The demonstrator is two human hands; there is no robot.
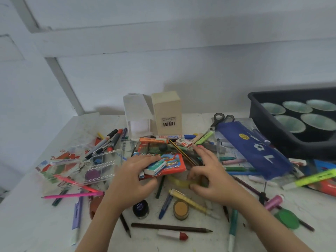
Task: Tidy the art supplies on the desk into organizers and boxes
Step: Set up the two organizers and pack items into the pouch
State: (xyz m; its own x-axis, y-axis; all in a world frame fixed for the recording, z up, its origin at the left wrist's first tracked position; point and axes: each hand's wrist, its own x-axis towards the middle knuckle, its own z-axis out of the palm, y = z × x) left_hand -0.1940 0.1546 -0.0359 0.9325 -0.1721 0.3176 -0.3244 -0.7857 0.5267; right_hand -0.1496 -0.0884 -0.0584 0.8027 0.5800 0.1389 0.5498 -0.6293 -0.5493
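Pens, markers, pencils and crayons lie scattered over the white desk (27, 215). My left hand (132, 180) reaches over a small teal box (156, 167) that lies on a flat red box (174, 163). Its fingers curl over the top and its thumb is at the front edge. My right hand (211, 173) pinches a blurred yellowish translucent piece (181, 182) between thumb and forefinger, just right of the red box. A clear compartment case (101, 166) lies open to the left. A clear organizer (138, 115) and a beige box (167, 113) stand at the back.
A dark tray (254, 113) holding several pale cups sits at the back right. A blue pouch (254, 150) and scissors (220, 120) lie beside it. Near the front edge are two small paint jars (180, 209), a brown pencil (171, 228) and a green lid (287, 218).
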